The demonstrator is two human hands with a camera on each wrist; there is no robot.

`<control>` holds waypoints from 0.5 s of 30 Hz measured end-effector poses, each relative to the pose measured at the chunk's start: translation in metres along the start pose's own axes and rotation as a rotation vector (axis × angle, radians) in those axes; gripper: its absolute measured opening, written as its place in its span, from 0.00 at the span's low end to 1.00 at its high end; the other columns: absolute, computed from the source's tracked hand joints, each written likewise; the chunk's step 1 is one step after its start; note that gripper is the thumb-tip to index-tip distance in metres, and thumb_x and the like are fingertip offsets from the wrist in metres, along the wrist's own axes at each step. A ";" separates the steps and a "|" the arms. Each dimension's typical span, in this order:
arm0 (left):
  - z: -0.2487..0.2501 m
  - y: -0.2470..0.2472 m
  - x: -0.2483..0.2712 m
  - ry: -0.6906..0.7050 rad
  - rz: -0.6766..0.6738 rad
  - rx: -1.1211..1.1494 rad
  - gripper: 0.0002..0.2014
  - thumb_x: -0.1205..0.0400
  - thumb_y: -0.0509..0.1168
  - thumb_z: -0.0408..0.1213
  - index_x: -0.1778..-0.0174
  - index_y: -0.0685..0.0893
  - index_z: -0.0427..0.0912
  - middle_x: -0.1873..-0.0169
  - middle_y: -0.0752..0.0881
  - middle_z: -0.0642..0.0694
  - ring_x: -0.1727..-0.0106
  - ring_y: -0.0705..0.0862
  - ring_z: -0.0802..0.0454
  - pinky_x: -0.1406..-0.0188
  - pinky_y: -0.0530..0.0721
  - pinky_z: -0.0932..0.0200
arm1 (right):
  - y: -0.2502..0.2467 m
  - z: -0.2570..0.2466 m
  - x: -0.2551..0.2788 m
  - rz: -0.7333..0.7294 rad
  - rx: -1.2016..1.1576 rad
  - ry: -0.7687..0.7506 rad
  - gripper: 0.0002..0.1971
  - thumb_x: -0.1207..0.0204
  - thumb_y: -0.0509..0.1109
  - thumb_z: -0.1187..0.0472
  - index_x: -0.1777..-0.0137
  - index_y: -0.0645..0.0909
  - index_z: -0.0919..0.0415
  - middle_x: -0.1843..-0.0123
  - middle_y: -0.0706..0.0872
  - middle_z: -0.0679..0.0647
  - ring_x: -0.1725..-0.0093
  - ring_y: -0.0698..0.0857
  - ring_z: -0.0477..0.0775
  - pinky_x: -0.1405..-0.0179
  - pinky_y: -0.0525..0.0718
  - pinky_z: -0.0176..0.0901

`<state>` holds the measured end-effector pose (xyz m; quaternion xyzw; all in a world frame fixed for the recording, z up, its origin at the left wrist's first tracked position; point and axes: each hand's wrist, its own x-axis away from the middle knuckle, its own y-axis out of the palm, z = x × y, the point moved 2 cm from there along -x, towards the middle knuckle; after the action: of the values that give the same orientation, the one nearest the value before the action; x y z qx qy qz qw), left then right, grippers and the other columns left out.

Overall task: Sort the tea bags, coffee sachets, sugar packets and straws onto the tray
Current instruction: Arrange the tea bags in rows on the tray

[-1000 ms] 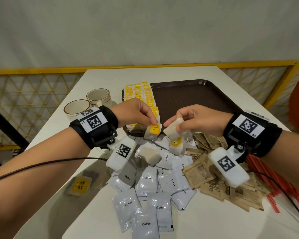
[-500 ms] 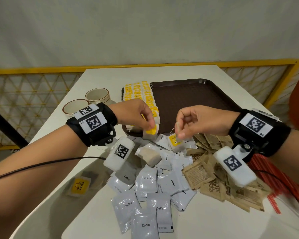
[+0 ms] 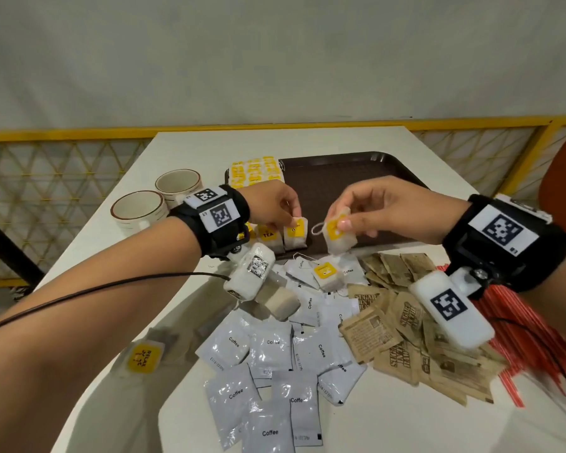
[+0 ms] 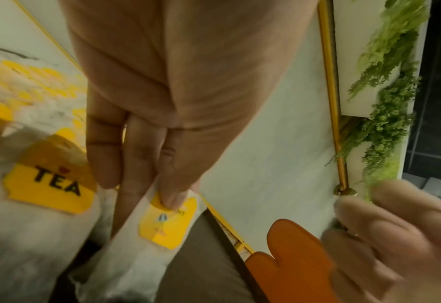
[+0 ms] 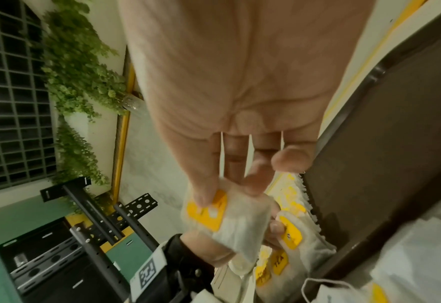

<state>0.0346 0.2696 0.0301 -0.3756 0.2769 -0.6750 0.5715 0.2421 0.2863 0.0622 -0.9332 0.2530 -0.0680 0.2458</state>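
Note:
My left hand (image 3: 293, 217) pinches a white tea bag (image 3: 296, 232) by its top at the near left edge of the brown tray (image 3: 356, 171), beside other standing tea bags (image 3: 268, 237). In the left wrist view the fingertips (image 4: 172, 196) press its yellow tag (image 4: 167, 221). My right hand (image 3: 339, 220) pinches a second tea bag (image 3: 337, 238) in the air just right of it, thumb (image 5: 203, 194) on the yellow tag. Rows of tea bags (image 3: 255, 170) fill the tray's left side. Coffee sachets (image 3: 268, 354), sugar packets (image 3: 406, 322) and red straws (image 3: 520, 322) lie on the table.
Two cups (image 3: 138, 209) stand left of the tray. Loose tea bags (image 3: 327, 276) lie among the sachets, one more (image 3: 143, 356) near the left table edge. A yellow railing runs behind the table, and an orange chair (image 4: 291, 256) stands at the right.
My right hand has lifted its tea bag above the pile, yellow tag now facing me. My left hand has set its tea bag against the row at the tray's near left edge.

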 end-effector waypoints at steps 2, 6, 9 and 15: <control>0.001 -0.001 -0.003 -0.004 0.008 -0.064 0.04 0.19 0.68 0.33 0.58 0.81 0.46 0.67 0.84 0.51 0.65 0.84 0.57 0.63 0.82 0.65 | -0.001 0.004 -0.010 0.048 -0.032 0.041 0.03 0.25 0.71 0.64 0.54 0.80 0.61 0.64 0.85 0.54 0.69 0.82 0.47 0.72 0.77 0.37; 0.001 -0.001 -0.007 -0.029 -0.012 -0.099 0.06 0.18 0.67 0.34 0.60 0.79 0.48 0.66 0.87 0.52 0.66 0.85 0.61 0.71 0.76 0.72 | -0.002 0.012 -0.027 0.144 -0.014 0.098 0.02 0.19 0.67 0.64 0.53 0.78 0.60 0.66 0.82 0.55 0.71 0.82 0.47 0.74 0.78 0.37; 0.000 -0.002 -0.010 -0.008 0.006 -0.218 0.03 0.20 0.68 0.35 0.59 0.82 0.47 0.65 0.83 0.54 0.66 0.81 0.63 0.75 0.72 0.77 | 0.000 0.020 -0.037 0.175 0.067 0.140 0.02 0.20 0.69 0.63 0.53 0.79 0.59 0.64 0.84 0.54 0.69 0.82 0.44 0.69 0.80 0.37; -0.006 -0.007 -0.011 0.035 0.103 -0.200 0.06 0.22 0.70 0.31 0.51 0.88 0.39 0.56 0.86 0.48 0.55 0.82 0.55 0.61 0.76 0.71 | 0.013 0.036 -0.056 0.055 -0.034 0.278 0.04 0.20 0.67 0.68 0.56 0.78 0.62 0.57 0.83 0.59 0.62 0.83 0.48 0.64 0.84 0.34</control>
<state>0.0263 0.2817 0.0307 -0.4041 0.3716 -0.6201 0.5604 0.1972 0.3202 0.0243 -0.9115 0.3113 -0.1856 0.1943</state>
